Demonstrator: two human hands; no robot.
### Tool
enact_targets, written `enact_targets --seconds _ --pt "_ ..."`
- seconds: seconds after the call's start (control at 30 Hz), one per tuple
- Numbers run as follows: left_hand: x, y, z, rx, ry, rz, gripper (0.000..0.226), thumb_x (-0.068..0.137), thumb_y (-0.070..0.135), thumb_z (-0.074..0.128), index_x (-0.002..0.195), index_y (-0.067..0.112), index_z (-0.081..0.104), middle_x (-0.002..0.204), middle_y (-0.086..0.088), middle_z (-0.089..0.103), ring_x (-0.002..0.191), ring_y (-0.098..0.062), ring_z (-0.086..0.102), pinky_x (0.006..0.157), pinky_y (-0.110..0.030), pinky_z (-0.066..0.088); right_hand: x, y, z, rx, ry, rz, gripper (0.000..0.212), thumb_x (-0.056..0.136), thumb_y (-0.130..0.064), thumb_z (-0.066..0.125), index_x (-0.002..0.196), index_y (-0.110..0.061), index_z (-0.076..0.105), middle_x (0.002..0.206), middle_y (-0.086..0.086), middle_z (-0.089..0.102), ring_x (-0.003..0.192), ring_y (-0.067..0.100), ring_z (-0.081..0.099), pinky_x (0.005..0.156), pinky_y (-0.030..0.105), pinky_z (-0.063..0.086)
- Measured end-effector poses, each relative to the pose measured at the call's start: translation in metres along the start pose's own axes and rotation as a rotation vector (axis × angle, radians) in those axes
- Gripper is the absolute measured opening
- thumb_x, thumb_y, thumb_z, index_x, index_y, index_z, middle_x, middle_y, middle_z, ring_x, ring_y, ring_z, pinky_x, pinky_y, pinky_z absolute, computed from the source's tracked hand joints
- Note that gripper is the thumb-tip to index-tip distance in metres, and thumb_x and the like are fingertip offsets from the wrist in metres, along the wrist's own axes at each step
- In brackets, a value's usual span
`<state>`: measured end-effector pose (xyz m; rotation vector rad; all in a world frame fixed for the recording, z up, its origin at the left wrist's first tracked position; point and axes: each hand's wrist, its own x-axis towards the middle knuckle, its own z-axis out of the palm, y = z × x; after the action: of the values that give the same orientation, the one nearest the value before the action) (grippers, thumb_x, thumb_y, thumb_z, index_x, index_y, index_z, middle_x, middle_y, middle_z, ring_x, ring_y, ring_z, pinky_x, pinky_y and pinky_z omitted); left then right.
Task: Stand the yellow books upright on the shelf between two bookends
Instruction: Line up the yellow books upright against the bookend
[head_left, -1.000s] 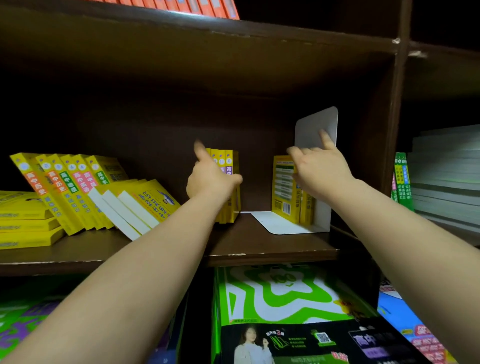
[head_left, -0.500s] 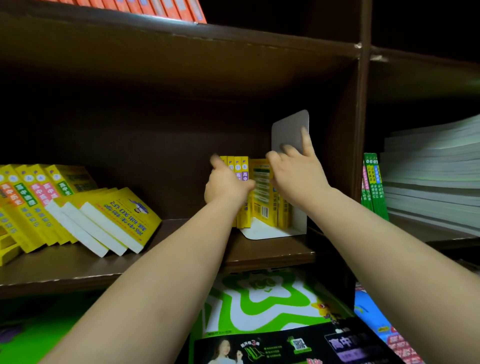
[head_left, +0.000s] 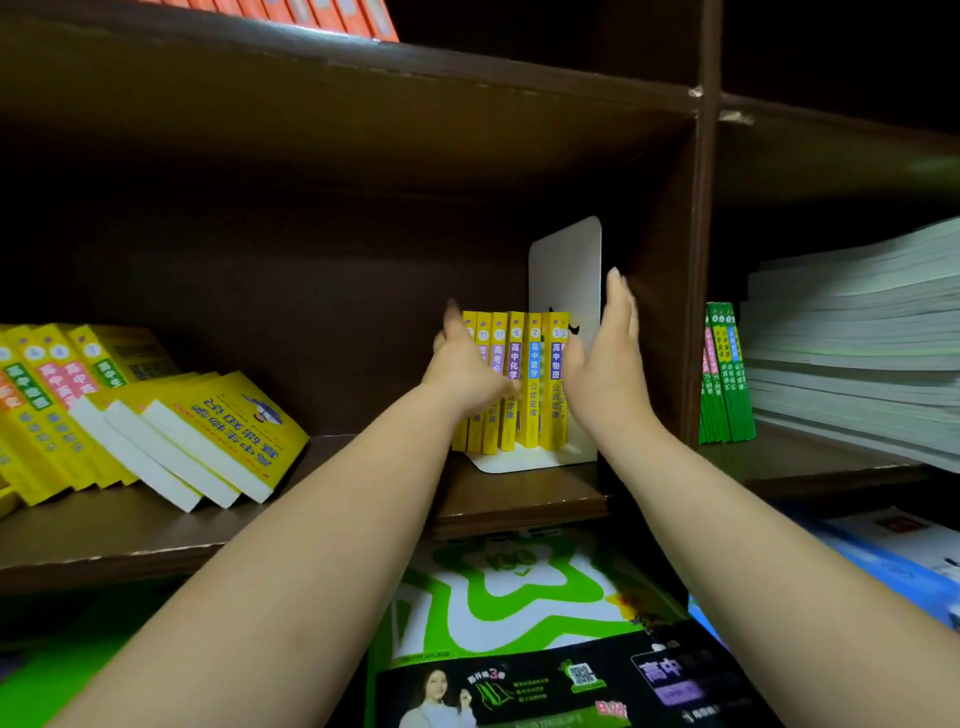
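Several yellow books stand upright in a row at the right end of the brown shelf, on the foot of a white bookend that stands against their right side. My left hand presses on the row's left side, fingers flat on the outer cover, thumb across the spines. My right hand is held flat with fingers pointing up, just in front of the bookend's edge, holding nothing. No second bookend is visible.
More yellow books lean and lie in a slumped pile at the shelf's left. A vertical divider closes the compartment on the right; beyond it stand green books and a pale stack. Green-and-white books lie below.
My left hand slid its few yellow books right until they joined those at the bookend. My right hand came off the bookend and the books and now stands flat.
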<state>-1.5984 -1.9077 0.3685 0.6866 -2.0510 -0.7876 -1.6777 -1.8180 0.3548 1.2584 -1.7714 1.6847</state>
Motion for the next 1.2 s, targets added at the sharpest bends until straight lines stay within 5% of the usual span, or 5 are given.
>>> enact_targets --seconds 0.13,0.27,0.47,0.87,1.2 --pt "0.004 -0.014 -0.003 -0.015 -0.010 -0.097 0.094 0.068 0.027 0.077 0.142 0.012 0.020 0.143 -0.011 0.039 0.129 -0.027 0.043 0.106 -0.039 0.038 -0.004 0.007 0.005 0.192 -0.139 0.307 0.056 0.096 -0.010 0.040 0.145 -0.015 0.015 0.142 0.011 0.042 0.117 0.022 0.050 0.094 0.028 0.041" --pt "0.006 -0.020 -0.003 -0.049 -0.024 -0.158 0.085 0.072 0.031 0.074 0.138 0.008 0.025 0.136 -0.010 0.047 0.124 -0.027 0.048 0.101 -0.041 0.043 -0.007 0.009 0.001 0.236 -0.193 0.375 0.033 0.096 -0.011 0.037 0.129 -0.009 0.039 0.106 0.005 0.052 0.071 0.008 0.047 0.068 0.025 0.039" --pt "0.010 -0.014 0.006 0.096 -0.015 -0.100 0.086 0.072 0.034 0.072 0.137 0.006 0.024 0.138 -0.012 0.044 0.126 -0.029 0.046 0.101 -0.042 0.042 -0.006 0.012 0.002 0.215 -0.186 0.372 0.027 0.097 -0.011 0.034 0.121 -0.008 0.047 0.103 0.005 0.053 0.090 0.016 0.048 0.081 0.028 0.038" --pt "0.011 -0.013 0.003 0.194 -0.099 -0.076 0.099 0.071 0.033 0.074 0.143 0.007 0.011 0.147 -0.012 0.026 0.136 -0.026 0.031 0.106 -0.036 0.036 -0.006 0.017 0.002 0.149 -0.186 0.319 0.031 0.094 -0.009 0.042 0.124 -0.005 0.042 0.110 0.011 0.055 0.080 0.013 0.049 0.068 0.025 0.044" --pt "0.015 -0.016 -0.001 0.184 -0.068 -0.003 0.102 0.066 0.027 0.078 0.143 0.009 0.014 0.146 -0.011 0.030 0.133 -0.026 0.035 0.103 -0.037 0.039 -0.005 0.017 0.006 -0.069 -0.153 0.333 0.041 0.085 -0.010 0.061 0.120 -0.002 0.042 0.122 0.016 0.057 0.110 0.030 0.057 0.075 0.028 0.038"
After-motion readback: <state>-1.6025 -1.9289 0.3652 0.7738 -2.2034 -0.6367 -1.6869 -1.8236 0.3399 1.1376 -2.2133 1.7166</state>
